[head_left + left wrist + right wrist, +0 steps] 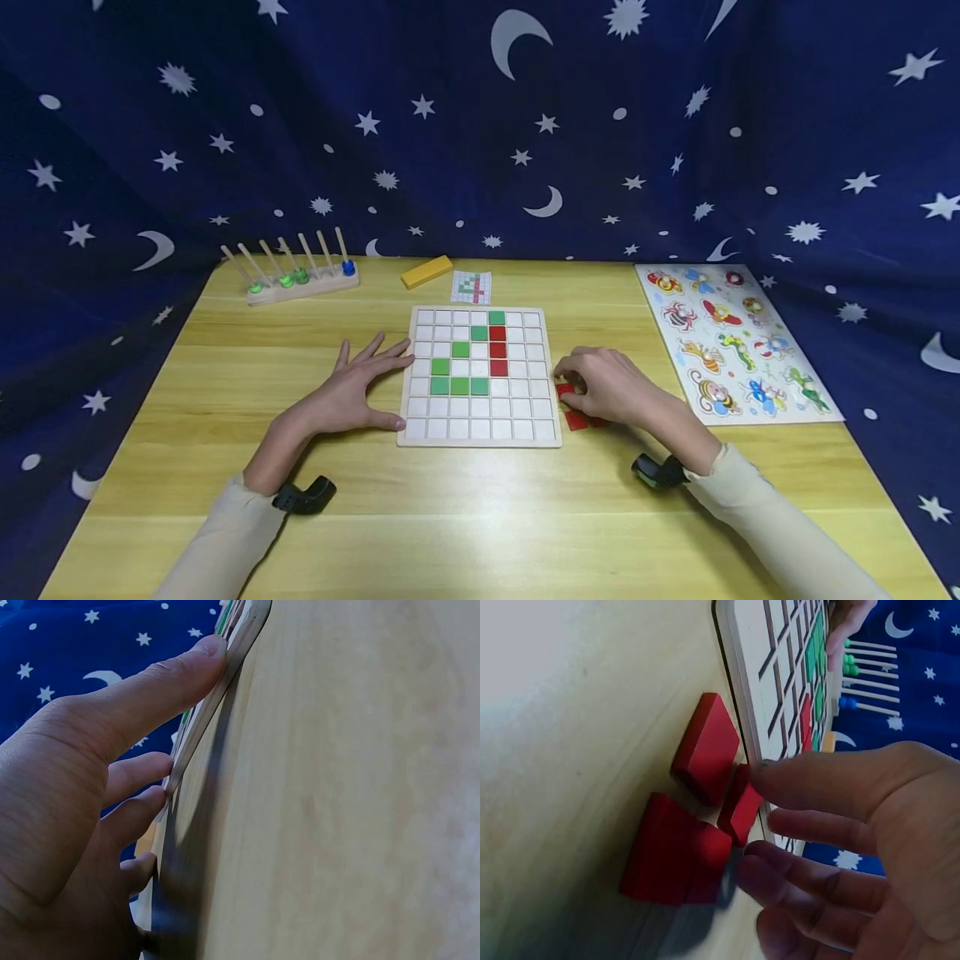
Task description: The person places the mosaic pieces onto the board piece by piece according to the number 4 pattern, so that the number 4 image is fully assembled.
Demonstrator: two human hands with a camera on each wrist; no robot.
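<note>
A square wooden grid board [480, 429] lies mid-table, bearing several green tiles [460, 386] in a stepped pattern and three red tiles [498, 350] in one column. My left hand [360, 387] spreads along its left side, thumb and fingertips touching the edge; the left wrist view shows the thumb [169, 682] against the rim. Right of the board, my right hand [607, 383] hovers low over loose red tiles [576, 420]. In the right wrist view, thumb and fingertips border one small red tile [740, 806] beside the board; whether they pinch it is unclear.
A small pattern card [471, 287] lies behind the board, next to a yellow block [427, 272]. A wooden peg rack [303, 287] with coloured beads stands back left. An insect picture board [738, 346] lies on the right. Starry cloth [480, 125] hangs behind.
</note>
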